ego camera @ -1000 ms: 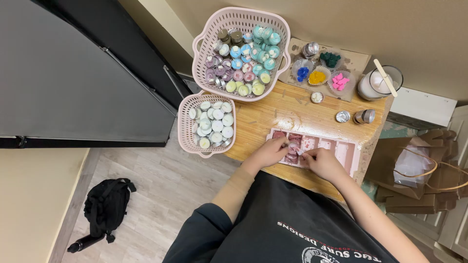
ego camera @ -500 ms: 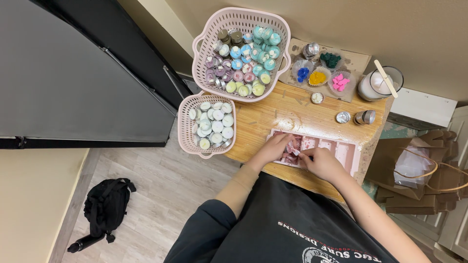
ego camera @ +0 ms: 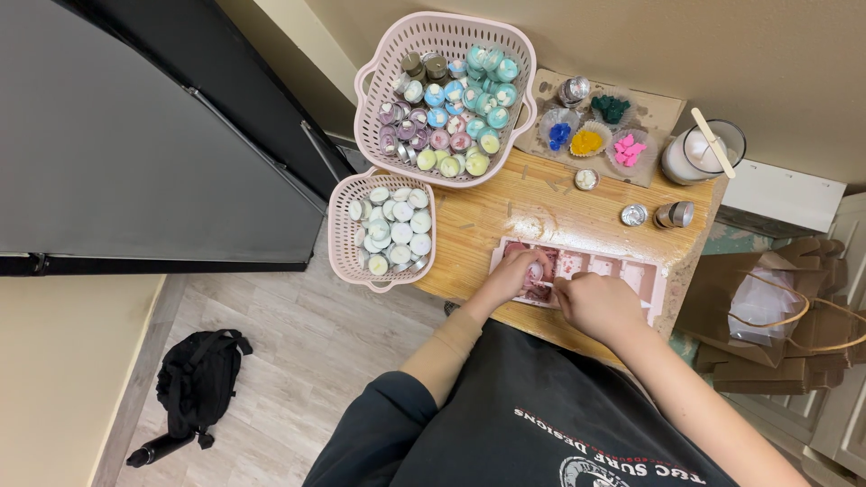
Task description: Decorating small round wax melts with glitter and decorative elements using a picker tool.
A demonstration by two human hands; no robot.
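left hand (ego camera: pixel 511 275) curled over left end of pink mold tray (ego camera: pixel 631 271), fingertips pinching small pale piece, seemingly. right hand (ego camera: pixel 597 305) clenched at tray's near edge; contents hidden, cannot tell. tray on wooden table (ego camera: pixel 505 212). two pink baskets (ego camera: pixel 361 194) of small cups. tray's near cells covered.

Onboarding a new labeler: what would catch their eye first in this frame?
Probably the large pink basket at the far edge of the wooden table, packed with small round tins in blue, purple and green. Next, the left hand and right hand, both on a pink mold tray at the near edge. A smaller pink basket of white tins overhangs the table's left side.
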